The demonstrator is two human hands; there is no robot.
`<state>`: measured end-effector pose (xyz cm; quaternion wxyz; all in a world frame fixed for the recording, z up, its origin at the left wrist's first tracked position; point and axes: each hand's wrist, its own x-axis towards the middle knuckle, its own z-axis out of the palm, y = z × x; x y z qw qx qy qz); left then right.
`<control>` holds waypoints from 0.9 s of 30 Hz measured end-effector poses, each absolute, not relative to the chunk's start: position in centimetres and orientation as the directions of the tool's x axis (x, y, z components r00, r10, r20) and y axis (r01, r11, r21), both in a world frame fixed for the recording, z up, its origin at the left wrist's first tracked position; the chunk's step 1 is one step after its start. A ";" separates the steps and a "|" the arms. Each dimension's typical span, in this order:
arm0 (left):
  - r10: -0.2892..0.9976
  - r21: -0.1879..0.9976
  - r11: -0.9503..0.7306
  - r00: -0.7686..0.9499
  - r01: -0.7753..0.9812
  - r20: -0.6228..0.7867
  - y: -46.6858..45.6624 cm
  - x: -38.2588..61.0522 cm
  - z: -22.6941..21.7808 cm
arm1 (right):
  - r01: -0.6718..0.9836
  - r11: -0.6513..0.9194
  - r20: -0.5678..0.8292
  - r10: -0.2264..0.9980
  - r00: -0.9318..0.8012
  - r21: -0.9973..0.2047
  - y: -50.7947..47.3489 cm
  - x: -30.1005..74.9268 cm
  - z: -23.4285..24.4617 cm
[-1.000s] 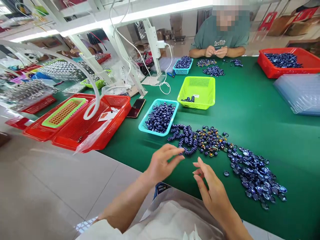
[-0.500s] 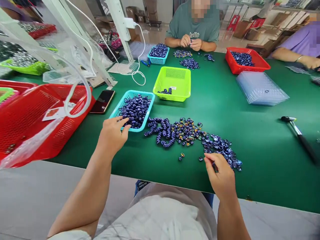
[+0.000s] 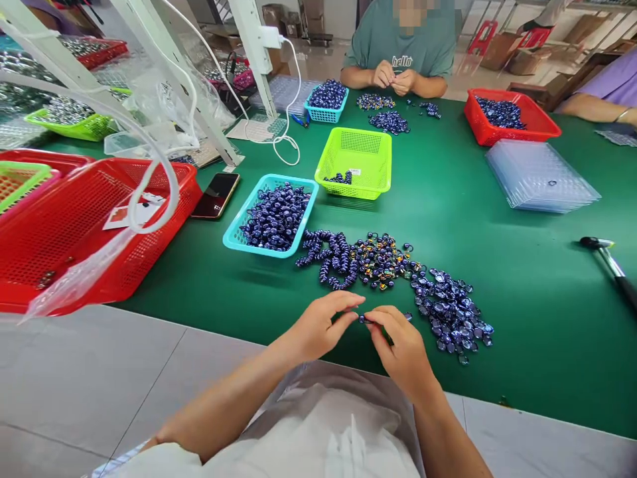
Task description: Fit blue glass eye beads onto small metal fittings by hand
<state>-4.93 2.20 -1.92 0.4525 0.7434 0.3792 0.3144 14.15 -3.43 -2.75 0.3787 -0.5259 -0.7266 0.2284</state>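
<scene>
My left hand (image 3: 323,325) and my right hand (image 3: 401,348) meet near the front edge of the green table (image 3: 522,279). Both pinch one small dark blue piece (image 3: 365,319) between their fingertips. Just beyond them lies a heap of loose dark blue shiny pieces (image 3: 450,309), a cluster of small ring parts (image 3: 381,255) and strings of blue beads (image 3: 331,255). A turquoise basket (image 3: 233,239) full of blue pieces stands to the left of the heap.
A lime basket (image 3: 355,162) stands behind the heap, red baskets (image 3: 74,226) and a phone (image 3: 215,196) at left, clear trays (image 3: 540,176) and a hammer (image 3: 610,262) at right. A person in green (image 3: 403,50) works opposite; another person's arm (image 3: 597,109) is far right.
My left hand came back from the turquoise basket and my right hand moved left from the heap; they now meet, pinching a small blue piece. The view shifted slightly.
</scene>
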 end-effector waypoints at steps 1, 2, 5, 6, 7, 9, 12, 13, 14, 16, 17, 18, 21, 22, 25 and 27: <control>0.849 0.959 -0.187 0.526 0.215 0.047 1.9 -4.7 -1.9 | 0.522 0.331 0.308 0.942 -0.134 -0.786 -3.8 14.2 -2.6; 0.841 0.988 -0.056 0.540 0.144 -0.031 1.7 -4.5 -1.9 | 0.466 0.315 0.303 0.947 -0.103 -0.827 -4.2 14.2 -2.5; 0.783 0.958 0.282 0.591 -0.056 -0.196 1.2 -3.9 -1.6 | 0.369 0.288 0.307 0.952 -0.009 -0.884 -5.2 14.2 -2.5; 0.765 0.931 0.353 0.603 -0.098 -0.227 1.1 -3.7 -1.5 | 0.347 0.292 0.316 0.949 0.014 -0.891 -5.5 14.1 -2.6; 0.753 0.905 0.406 0.609 -0.129 -0.251 1.1 -3.6 -1.4 | 0.328 0.298 0.326 0.945 0.034 -0.896 -5.7 14.0 -2.8; 0.735 0.861 0.481 0.611 -0.165 -0.294 1.0 -3.3 -1.3 | 0.296 0.312 0.347 0.935 0.077 -0.903 -6.0 13.7 -3.1; 0.719 0.809 0.554 0.601 -0.195 -0.348 0.8 -2.9 -1.4 | 0.254 0.324 0.364 0.922 0.128 -0.911 -6.2 13.4 -3.7; 0.713 0.792 0.575 0.599 -0.204 -0.364 0.7 -2.8 -1.5 | 0.240 0.326 0.364 0.921 0.135 -0.914 -6.3 13.3 -3.8; 0.707 0.773 0.598 0.595 -0.214 -0.382 0.6 -2.8 -1.7 | 0.227 0.325 0.360 0.923 0.138 -0.918 -6.3 13.3 -3.9; 0.693 0.734 0.638 0.588 -0.232 -0.416 0.5 -2.6 -1.9 | 0.205 0.319 0.349 0.928 0.132 -0.926 -6.4 13.2 -4.0; 0.690 0.725 0.649 0.582 -0.232 -0.431 0.4 -2.6 -1.9 | 0.201 0.314 0.341 0.932 0.123 -0.928 -6.4 13.2 -4.0; 0.691 0.727 0.649 0.573 -0.224 -0.440 0.4 -2.6 -2.0 | 0.205 0.309 0.335 0.936 0.108 -0.929 -6.4 13.2 -4.0; 0.715 0.779 0.604 0.547 -0.170 -0.435 0.5 -2.8 -2.0 | 0.252 0.324 0.344 0.938 0.040 -0.912 -6.5 13.6 -3.9; 0.726 0.797 0.584 0.538 -0.154 -0.428 0.5 -2.8 -2.0 | 0.265 0.330 0.348 0.937 0.020 -0.906 -6.5 13.8 -3.8; 0.755 0.818 0.556 0.501 -0.146 -0.423 0.6 -2.9 -1.9 | 0.254 0.309 0.320 0.947 0.003 -0.917 -6.5 14.2 -3.4; 0.769 0.816 0.554 0.476 -0.164 -0.426 0.5 -2.8 -1.8 | 0.257 0.286 0.303 0.953 0.027 -0.923 -6.4 14.2 -3.1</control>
